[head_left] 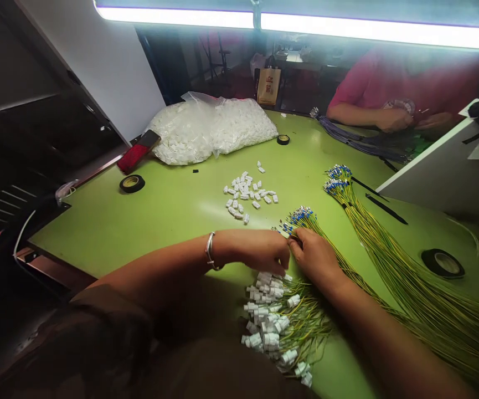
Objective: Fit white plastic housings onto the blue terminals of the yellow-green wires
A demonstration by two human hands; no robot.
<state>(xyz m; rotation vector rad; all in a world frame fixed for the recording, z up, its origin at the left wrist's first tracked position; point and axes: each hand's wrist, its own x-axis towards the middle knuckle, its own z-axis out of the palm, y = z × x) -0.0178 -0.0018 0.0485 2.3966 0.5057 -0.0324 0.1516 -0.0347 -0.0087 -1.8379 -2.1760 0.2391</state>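
Both hands are meeting over the green table [160, 216], just beyond the heap of plugged wires [270, 324]. Our right hand [316, 256] is pinching one yellow-green wire [298, 221] near its blue tip; our left hand [264, 250] is resting curled shut, its contents hidden. We are likely seating a tip, which is calling for straight aim into a plug.
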